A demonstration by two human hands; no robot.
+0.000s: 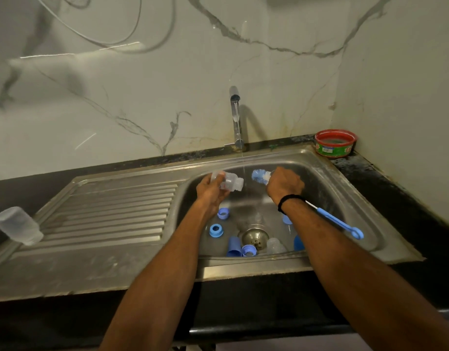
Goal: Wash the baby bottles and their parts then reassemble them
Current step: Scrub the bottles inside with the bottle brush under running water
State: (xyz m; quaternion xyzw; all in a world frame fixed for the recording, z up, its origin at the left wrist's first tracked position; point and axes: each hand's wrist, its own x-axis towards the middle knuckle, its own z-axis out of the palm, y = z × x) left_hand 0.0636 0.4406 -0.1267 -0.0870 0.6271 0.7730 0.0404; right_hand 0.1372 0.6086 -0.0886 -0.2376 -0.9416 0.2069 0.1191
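Note:
My left hand (pixel 211 192) grips a clear baby bottle (pixel 230 182) sideways over the steel sink (pixel 345 198), its open mouth pointing right. My right hand (pixel 284 185) grips a blue and white bottle brush (pixel 262 176) just behind the bristles; its blue handle (pixel 341 222) sticks out behind my wrist. A thin stream of water from the tap (pixel 235 115) falls between the bottle mouth and the bristles. On the sink floor lie blue screw rings (pixel 216 230), a blue cap (pixel 234 247), another ring (pixel 249 250) and a clear bottle (pixel 275 245) near the drain (pixel 253 236).
A clear bottle (pixel 18 225) stands upside down at the left end of the ribbed drainboard (pixel 111 214). A red tub (pixel 335 143) sits on the black counter in the back right corner. Marble-patterned walls close in the back and right.

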